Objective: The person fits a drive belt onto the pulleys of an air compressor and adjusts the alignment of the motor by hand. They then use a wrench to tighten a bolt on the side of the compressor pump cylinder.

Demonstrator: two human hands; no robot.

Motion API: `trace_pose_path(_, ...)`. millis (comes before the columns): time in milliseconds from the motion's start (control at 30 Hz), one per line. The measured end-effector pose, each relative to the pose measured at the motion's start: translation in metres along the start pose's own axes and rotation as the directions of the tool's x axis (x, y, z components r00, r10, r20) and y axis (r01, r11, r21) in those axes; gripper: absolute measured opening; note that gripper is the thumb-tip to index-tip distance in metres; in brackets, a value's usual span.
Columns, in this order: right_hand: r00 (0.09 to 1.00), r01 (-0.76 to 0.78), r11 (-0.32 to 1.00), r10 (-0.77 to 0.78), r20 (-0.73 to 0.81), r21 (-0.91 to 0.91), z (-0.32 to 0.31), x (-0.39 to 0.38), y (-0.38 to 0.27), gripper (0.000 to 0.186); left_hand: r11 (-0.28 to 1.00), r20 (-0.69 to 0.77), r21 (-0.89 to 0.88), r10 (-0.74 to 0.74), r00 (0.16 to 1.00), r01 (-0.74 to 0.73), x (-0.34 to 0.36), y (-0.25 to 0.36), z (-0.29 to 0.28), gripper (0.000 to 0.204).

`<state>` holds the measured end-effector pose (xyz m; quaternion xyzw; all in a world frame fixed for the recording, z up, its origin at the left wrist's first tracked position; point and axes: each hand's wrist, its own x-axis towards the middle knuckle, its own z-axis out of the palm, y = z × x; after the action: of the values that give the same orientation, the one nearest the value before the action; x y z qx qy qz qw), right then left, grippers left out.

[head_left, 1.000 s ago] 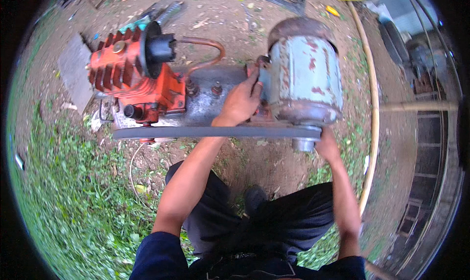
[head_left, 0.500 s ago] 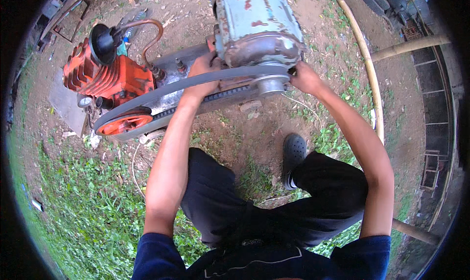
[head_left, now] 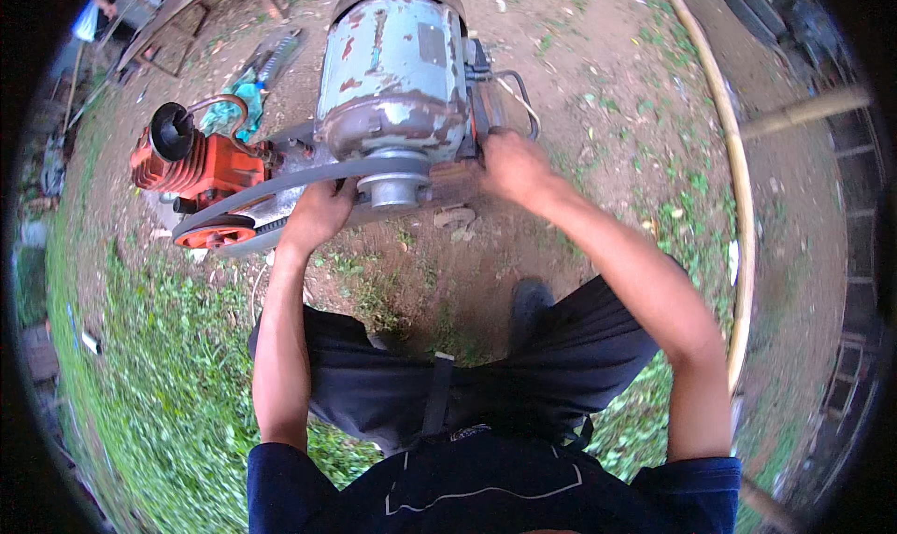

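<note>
A grey-blue electric motor (head_left: pixel 392 71) with chipped, rusty paint stands before me on a metal base. A black drive belt (head_left: pixel 290 177) runs from its silver pulley (head_left: pixel 392 185) to an orange flywheel (head_left: pixel 217 235) beside the orange finned compressor head (head_left: pixel 201 160). My left hand (head_left: pixel 320 218) is at the belt just left of the pulley; its fingertips are hidden behind the belt and motor. On the motor's other side my right hand (head_left: pixel 519 171) has its fingers curled at the edge of the rusty base, and what they grip is hidden.
A bent copper pipe (head_left: pixel 234 106) rises from the compressor. Behind it lies a turquoise cloth (head_left: pixel 241 102). A long bamboo pole (head_left: pixel 724 123) crosses the ground on the right, and a wooden bench (head_left: pixel 182 11) stands far left. Cables (head_left: pixel 523 95) loop beside the motor.
The view has shifted, so the motor sits further left and looks more upright. My right hand has gone from beside the pulley to the motor's right side; my left has come nearer the pulley.
</note>
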<state>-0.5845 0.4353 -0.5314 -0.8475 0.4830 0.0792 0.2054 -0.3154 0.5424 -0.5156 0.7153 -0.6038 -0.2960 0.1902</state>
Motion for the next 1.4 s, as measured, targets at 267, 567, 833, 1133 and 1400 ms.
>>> trace_pose_path(267, 0.883, 0.187, 0.982, -0.165, -0.44, 0.007, 0.026, -0.007, 0.017, 0.05, 0.943, -0.341, -0.311, -0.225, 0.913, 0.117, -0.033, 0.025, 0.027, 0.028)
trace_pose_path(567, 0.901, 0.157, 0.966, -0.054, -0.431, 0.205, 0.024, 0.005, 0.014, 0.075, 0.662, -0.34, -0.746, -0.468, 0.815, 0.069, -0.048, 0.07, 0.051, 0.057)
trace_pose_path(833, 0.843, 0.219, 0.957, -0.087, -0.531, 0.191, 0.034, 0.015, 0.028, 0.084, 0.663, -0.658, -0.649, -0.244, 0.712, -0.372, -0.018, 0.057, 0.063, 0.065)
trace_pose_path(1133, 0.831, 0.256, 0.954, -0.137, -0.539, 0.154, 0.048, 0.027, 0.023, 0.082, 0.579, -0.692, -0.637, -0.139, 0.709, -0.508, 0.005, 0.054, 0.072, 0.093)
trace_pose_path(1400, 0.877, 0.147, 0.981, -0.069, -0.475, 0.129, 0.05, 0.024, 0.008, 0.091, 0.523, -0.626, -0.681, -0.052, 0.778, -0.512, 0.021, 0.068, 0.043, 0.13)
